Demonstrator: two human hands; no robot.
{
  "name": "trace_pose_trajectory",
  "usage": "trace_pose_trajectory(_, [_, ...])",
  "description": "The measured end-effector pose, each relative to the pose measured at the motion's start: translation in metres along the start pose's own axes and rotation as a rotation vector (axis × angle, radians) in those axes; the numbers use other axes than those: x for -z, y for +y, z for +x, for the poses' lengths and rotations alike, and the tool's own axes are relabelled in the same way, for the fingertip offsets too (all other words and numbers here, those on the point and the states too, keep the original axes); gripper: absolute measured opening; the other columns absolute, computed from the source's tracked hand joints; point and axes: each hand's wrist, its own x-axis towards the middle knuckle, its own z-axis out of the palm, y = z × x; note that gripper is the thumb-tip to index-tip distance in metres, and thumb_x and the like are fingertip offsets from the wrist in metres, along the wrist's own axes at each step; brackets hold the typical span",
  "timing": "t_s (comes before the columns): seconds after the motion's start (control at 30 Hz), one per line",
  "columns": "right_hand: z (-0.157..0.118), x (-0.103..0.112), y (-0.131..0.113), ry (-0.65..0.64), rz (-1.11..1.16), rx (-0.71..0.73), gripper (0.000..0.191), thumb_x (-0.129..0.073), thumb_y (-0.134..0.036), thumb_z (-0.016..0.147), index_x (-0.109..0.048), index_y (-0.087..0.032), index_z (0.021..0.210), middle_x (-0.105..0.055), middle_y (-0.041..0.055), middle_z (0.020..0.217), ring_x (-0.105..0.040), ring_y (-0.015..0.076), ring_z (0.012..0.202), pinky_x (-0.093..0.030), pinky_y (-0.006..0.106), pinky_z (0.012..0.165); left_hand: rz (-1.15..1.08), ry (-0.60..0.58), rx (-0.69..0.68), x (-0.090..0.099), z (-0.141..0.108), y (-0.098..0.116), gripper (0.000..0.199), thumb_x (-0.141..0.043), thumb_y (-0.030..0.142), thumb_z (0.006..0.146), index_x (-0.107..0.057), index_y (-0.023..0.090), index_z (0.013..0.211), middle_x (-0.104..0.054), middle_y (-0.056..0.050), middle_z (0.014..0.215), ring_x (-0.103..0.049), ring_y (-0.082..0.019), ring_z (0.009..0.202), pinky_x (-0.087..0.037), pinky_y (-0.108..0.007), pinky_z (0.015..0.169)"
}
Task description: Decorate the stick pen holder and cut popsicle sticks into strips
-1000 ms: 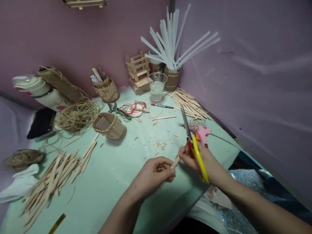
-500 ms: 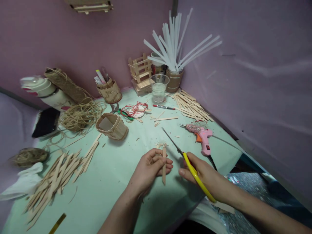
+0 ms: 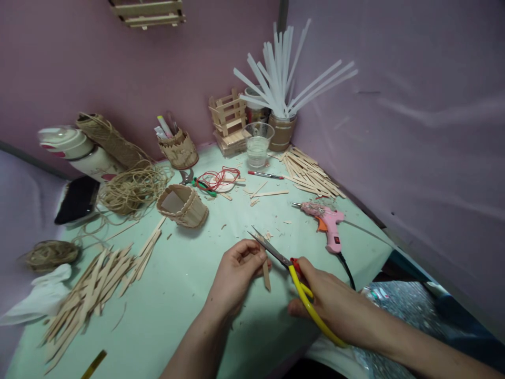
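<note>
My left hand point(image 3: 242, 266) pinches a flat wooden craft stick point(image 3: 266, 278) whose lower end sticks out below the fingers. My right hand point(image 3: 321, 287) is closed around yellow-handled scissors point(image 3: 305, 302). Their blades are slightly apart and lie by the stick's upper end, just over the left fingertips; whether they touch the wood I cannot tell. Small wood chips point(image 3: 268, 235) lie on the table beyond the blades. Further back on the left stands a small basket of craft sticks point(image 3: 183, 208) with a braided rim.
A pink glue gun point(image 3: 329, 223) lies to the right, its cord trailing off. Craft sticks are heaped at left point(image 3: 90, 289) and at back right point(image 3: 311, 171). Behind stand a plastic cup of liquid point(image 3: 257, 150) and a pen holder point(image 3: 178, 150). Twine point(image 3: 132, 189) is tangled at left.
The scissors have moved left and down, bringing the blades to the stick's upper end. The stick has shifted and tilted in my left hand, and less of it shows.
</note>
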Motion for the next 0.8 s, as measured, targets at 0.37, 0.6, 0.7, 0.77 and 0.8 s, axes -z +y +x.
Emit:
trace_pose_trajectory(0.37, [-0.003, 0.004, -0.006, -0.037, -0.004, -0.012, 0.04, -0.068, -0.044, 0.072, -0.043, -0.022, 0.094, -0.063, 0.0054, 0.094, -0.056, 0.0201, 0.077, -0.032, 0.026, 0.06, 0.025, -0.035, 0.024, -0.001, -0.001, -0.002, 0.03, -0.076, 0.035, 0.067, -0.06, 0.013, 0.08, -0.065, -0.003, 0.076, -0.064, -0.015, 0.07, -0.052, -0.027, 0.068])
trace_pose_trajectory(0.6, [-0.006, 0.008, -0.008, -0.061, 0.011, -0.011, 0.039, -0.067, -0.042, 0.071, -0.042, -0.022, 0.094, -0.063, 0.006, 0.094, -0.057, 0.0216, 0.08, -0.034, 0.026, 0.061, 0.031, -0.041, 0.024, -0.002, -0.001, 0.0, 0.029, -0.076, 0.034, 0.067, -0.061, 0.013, 0.08, -0.064, -0.004, 0.077, -0.063, -0.014, 0.07, -0.052, -0.027, 0.069])
trace_pose_trajectory(0.7, [-0.007, 0.011, -0.012, -0.079, 0.011, -0.021, 0.039, -0.068, -0.04, 0.071, -0.042, -0.022, 0.095, -0.063, 0.0061, 0.094, -0.057, 0.0217, 0.08, -0.034, 0.027, 0.062, 0.035, -0.039, 0.022, -0.002, -0.002, 0.0, 0.028, -0.075, 0.033, 0.067, -0.061, 0.013, 0.081, -0.064, -0.004, 0.078, -0.063, -0.013, 0.07, -0.052, -0.027, 0.069])
trace_pose_trajectory(0.77, [-0.008, 0.012, -0.013, -0.088, 0.012, -0.017, 0.039, -0.067, -0.039, 0.071, -0.042, -0.022, 0.094, -0.063, 0.0059, 0.093, -0.057, 0.0216, 0.079, -0.035, 0.027, 0.063, 0.038, -0.037, 0.02, -0.002, -0.002, -0.001, 0.027, -0.075, 0.032, 0.068, -0.061, 0.013, 0.081, -0.064, -0.004, 0.079, -0.063, -0.013, 0.07, -0.052, -0.027, 0.068])
trace_pose_trajectory(0.8, [-0.008, 0.012, -0.013, -0.089, 0.012, -0.013, 0.038, -0.067, -0.039, 0.071, -0.042, -0.022, 0.094, -0.063, 0.0059, 0.092, -0.057, 0.0216, 0.079, -0.035, 0.027, 0.063, 0.039, -0.039, 0.018, -0.002, -0.002, -0.001, 0.027, -0.075, 0.032, 0.068, -0.061, 0.013, 0.081, -0.064, -0.004, 0.079, -0.063, -0.014, 0.07, -0.052, -0.027, 0.069])
